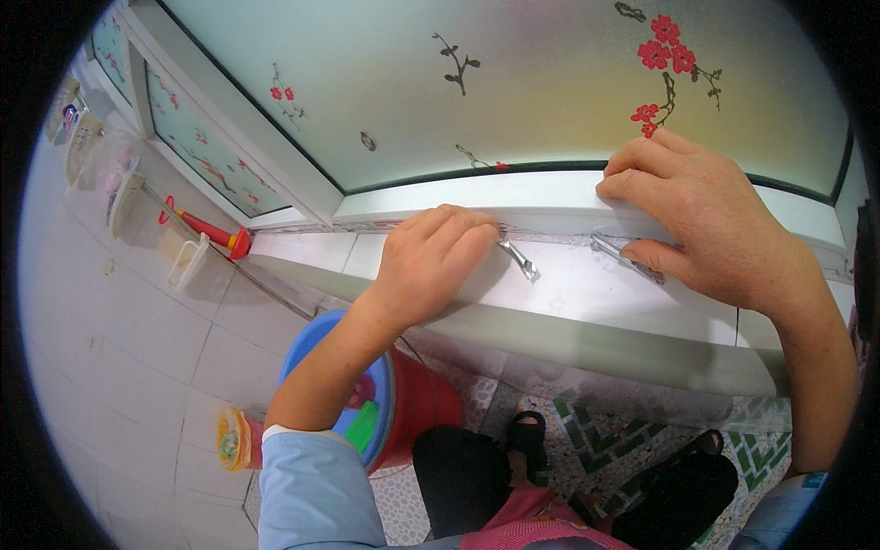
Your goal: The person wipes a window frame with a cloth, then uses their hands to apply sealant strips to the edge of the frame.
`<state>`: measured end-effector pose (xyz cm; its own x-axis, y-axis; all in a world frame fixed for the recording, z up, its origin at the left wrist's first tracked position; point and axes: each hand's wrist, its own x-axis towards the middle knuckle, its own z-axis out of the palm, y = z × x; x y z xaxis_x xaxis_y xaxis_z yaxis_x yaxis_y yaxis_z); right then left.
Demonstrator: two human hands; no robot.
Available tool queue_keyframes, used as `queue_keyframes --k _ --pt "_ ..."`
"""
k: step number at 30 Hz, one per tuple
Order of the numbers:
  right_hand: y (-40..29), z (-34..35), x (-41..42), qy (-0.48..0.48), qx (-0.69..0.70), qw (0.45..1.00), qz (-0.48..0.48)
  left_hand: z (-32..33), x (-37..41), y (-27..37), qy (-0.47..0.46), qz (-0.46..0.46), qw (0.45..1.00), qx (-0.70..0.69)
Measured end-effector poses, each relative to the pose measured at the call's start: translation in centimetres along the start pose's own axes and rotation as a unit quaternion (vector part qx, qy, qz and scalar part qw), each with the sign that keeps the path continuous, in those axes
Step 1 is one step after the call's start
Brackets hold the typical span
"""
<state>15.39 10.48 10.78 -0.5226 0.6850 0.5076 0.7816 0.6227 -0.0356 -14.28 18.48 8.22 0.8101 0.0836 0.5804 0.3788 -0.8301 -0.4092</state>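
Observation:
Below a frosted window pane (536, 82) with flower decals runs a white window frame (550, 196) above a white tiled sill (570, 289). My left hand (440, 261) rests with curled fingers at the joint between frame and sill; its fingertips are hidden. Just right of those fingers a crumpled silvery metallic tube or strip (521, 261) sticks out over the sill. My right hand (694, 213) has its fingers at the lower frame and its thumb by a second silvery piece (625, 258) lying slantwise on the sill. Whether the thumb presses on that piece is unclear.
A rounded pale edge (584, 337) borders the sill. Below left stand a red bucket (426, 399) with a blue basin (309, 337), and a small lined bin (234, 440). A red-and-yellow handled tool (210, 230) and white wall holders (189, 261) are on the left.

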Motion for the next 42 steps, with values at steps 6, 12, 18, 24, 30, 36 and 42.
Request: queue_keyframes --k 6,12,18,24,30,36,42 --pt "0.1 0.1 0.0 0.005 -0.005 1.0 -0.002 0.6 -0.3 0.1 -0.025 -0.091 0.994 -0.054" --pt "0.1 0.0 0.0 -0.001 -0.004 1.0 0.004 0.4 -0.8 -0.2 -0.037 -0.105 0.991 -0.079" --pt "-0.1 0.1 0.0 0.0 -0.006 1.0 0.006 -0.2 -0.5 0.1 0.013 -0.041 0.996 -0.073" --pt "0.0 0.1 -0.1 0.002 -0.008 1.0 0.001 -0.1 -1.1 -0.1 0.04 -0.109 0.991 -0.062" --pt "0.0 0.1 0.0 0.0 -0.014 1.0 -0.002 0.3 -0.1 0.0 0.011 -0.128 0.991 -0.036" --pt "-0.1 0.1 0.0 -0.003 -0.006 1.0 0.001 0.2 0.2 0.0 0.004 -0.1 0.995 0.009" --pt "0.0 0.0 0.0 0.004 -0.008 1.0 -0.006 0.4 -0.1 -0.4 0.019 -0.079 0.997 -0.004"
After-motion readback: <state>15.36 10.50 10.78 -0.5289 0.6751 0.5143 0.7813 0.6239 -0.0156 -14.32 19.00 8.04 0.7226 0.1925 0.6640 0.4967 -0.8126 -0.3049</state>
